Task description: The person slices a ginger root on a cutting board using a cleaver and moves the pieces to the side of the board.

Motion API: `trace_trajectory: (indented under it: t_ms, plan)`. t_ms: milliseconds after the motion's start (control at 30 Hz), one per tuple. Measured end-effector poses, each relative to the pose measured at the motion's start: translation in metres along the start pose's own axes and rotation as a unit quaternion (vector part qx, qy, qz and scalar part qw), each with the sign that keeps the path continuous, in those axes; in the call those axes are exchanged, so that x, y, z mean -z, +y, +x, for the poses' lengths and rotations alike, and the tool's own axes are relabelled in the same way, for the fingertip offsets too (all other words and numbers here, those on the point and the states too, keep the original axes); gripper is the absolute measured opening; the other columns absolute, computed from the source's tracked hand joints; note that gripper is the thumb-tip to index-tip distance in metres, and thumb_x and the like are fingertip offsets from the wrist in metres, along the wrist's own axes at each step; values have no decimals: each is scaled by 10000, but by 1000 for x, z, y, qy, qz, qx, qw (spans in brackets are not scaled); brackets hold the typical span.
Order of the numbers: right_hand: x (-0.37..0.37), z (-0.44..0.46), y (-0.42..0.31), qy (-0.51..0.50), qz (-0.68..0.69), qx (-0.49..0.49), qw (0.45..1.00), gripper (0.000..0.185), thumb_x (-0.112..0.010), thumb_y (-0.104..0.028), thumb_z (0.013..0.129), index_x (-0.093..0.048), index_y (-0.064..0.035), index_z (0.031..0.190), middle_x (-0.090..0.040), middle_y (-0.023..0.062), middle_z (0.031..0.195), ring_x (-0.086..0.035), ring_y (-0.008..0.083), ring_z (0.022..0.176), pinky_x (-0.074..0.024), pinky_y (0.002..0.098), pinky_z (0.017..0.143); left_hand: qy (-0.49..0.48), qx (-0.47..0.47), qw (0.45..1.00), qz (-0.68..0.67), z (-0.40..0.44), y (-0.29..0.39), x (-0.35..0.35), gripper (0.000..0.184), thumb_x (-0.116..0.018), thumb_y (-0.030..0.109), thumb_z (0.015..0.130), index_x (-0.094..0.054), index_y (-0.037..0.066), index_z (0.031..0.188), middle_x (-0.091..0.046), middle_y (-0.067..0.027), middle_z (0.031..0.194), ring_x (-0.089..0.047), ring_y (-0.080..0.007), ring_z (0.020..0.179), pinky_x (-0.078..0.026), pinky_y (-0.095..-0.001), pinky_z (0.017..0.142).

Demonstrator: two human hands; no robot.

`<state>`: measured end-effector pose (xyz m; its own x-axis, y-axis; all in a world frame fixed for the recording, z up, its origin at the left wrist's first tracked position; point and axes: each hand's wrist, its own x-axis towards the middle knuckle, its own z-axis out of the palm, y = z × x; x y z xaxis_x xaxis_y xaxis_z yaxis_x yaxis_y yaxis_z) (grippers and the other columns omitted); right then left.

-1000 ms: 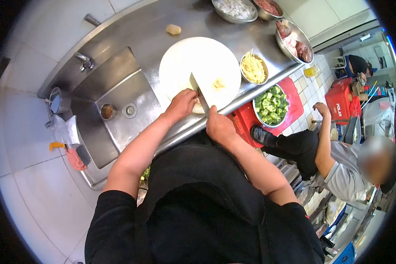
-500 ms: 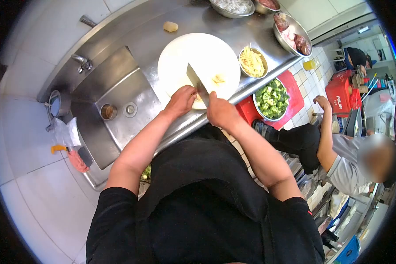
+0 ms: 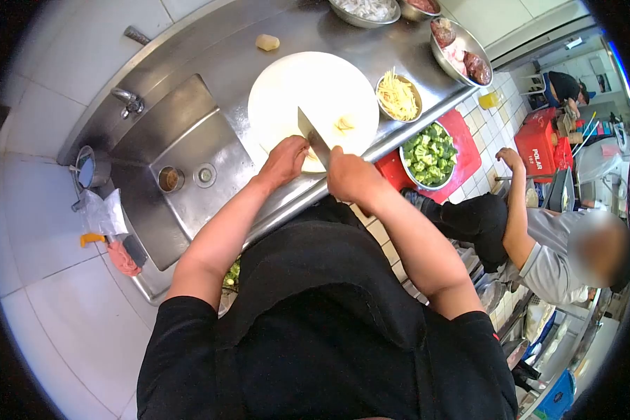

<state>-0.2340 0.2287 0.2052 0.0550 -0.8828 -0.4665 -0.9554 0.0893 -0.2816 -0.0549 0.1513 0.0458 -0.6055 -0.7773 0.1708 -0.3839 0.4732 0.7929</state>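
Note:
My right hand (image 3: pixel 353 178) is wrapped round the handle of a broad-bladed kitchen knife (image 3: pixel 313 136). Its blade slants over the near part of a round white cutting board (image 3: pixel 308 77). Just left of the blade, my left hand (image 3: pixel 285 161) has its fingers curled down on a pale yellow piece of vegetable (image 3: pixel 312 165), mostly hidden by the hand and knife. A small heap of thin pale slivers (image 3: pixel 343 124) lies on the board to the right of the blade. Beyond the board's far left edge rests a peeled pale chunk (image 3: pixel 267 43), its kind unclear.
A bowl of pale yellow strips (image 3: pixel 397 96) stands right of the board. Below the counter edge is a bowl of broccoli (image 3: pixel 429 155). Bowls of meat (image 3: pixel 462 59) and whitish food (image 3: pixel 365 10) stand farther back. The sink (image 3: pixel 196 154) lies left; a person (image 3: pixel 546 245) is at right.
The view has shifted slightly. Both hands and the knife keep nearly the same place on the board. The other person's hand at right has moved very little.

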Motion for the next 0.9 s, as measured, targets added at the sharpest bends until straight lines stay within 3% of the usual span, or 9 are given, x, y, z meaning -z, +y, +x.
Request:
trace_trajectory:
  t_ms: [67, 200, 367, 600, 733, 800, 867, 900]
  plan:
    - [-21, -17, -1, -7, 4, -41, 999, 253, -539, -59, 975, -493, 80, 1181, -733, 363, 947, -761, 501, 921, -613, 582, 814, 15, -10, 1000, 17, 2, -5, -5, 182, -659, 102, 1008, -672, -4, 1156, -690, -204, 1151, -659, -395, 1121, -529, -470, 983]
    - [-62, -11, 14, 69, 29, -9, 997, 183, -508, -53, 990, -483, 61, 1131, -727, 355, 867, -759, 505, 817, -624, 567, 748, -12, 5, 1000, 20, 3, -1, -1, 171, -660, 89, 1002, -672, -3, 1146, -691, -199, 1154, -657, -390, 1127, -528, -470, 988]
    - [-12, 6, 6, 27, 4, -7, 1000, 227, -530, -75, 986, -494, 68, 1159, -744, 335, 931, -770, 482, 883, -610, 592, 811, 32, -39, 999, 11, 1, -5, -3, 131, -655, 68, 979, -670, 22, 1101, -680, -178, 1090, -646, -392, 1077, -525, -486, 941]
    - [-57, -16, 10, 46, 46, -25, 998, 222, -527, -63, 984, -493, 73, 1157, -736, 345, 924, -765, 487, 899, -601, 605, 824, 7, -15, 1000, 23, 3, 0, 1, 140, -681, 75, 984, -673, 1, 1103, -690, -179, 1098, -652, -388, 1075, -529, -472, 960]
    - [-18, 7, 5, 49, 35, -22, 998, 228, -532, -62, 979, -497, 77, 1156, -732, 351, 937, -760, 491, 934, -603, 586, 841, 23, -26, 999, 19, 1, -4, 0, 129, -678, 78, 990, -673, 4, 1095, -692, -183, 1106, -654, -388, 1075, -530, -470, 963]
    - [-1, -1, -2, -4, 16, -19, 1000, 235, -533, -59, 978, -502, 85, 1161, -727, 363, 957, -752, 494, 962, -600, 579, 856, 35, -32, 999, 11, 2, -5, -1, 129, -680, 85, 993, -675, 4, 1093, -696, -181, 1118, -655, -388, 1084, -532, -468, 970]
    - [-21, -17, -1, -15, 3, -34, 999, 252, -539, -67, 979, -490, 86, 1173, -728, 358, 928, -750, 501, 915, -602, 586, 821, 27, -29, 999, 13, 3, -7, -2, 128, -679, 84, 994, -676, 4, 1094, -697, -178, 1121, -655, -387, 1089, -532, -466, 970]
    - [-46, -19, 9, 37, 5, -10, 999, 263, -565, -99, 979, -505, 85, 1156, -725, 331, 857, -756, 471, 823, -608, 563, 731, 22, -28, 999, 18, 2, -7, -2, 127, -679, 83, 995, -676, 4, 1094, -699, -175, 1124, -656, -386, 1094, -532, -465, 971]
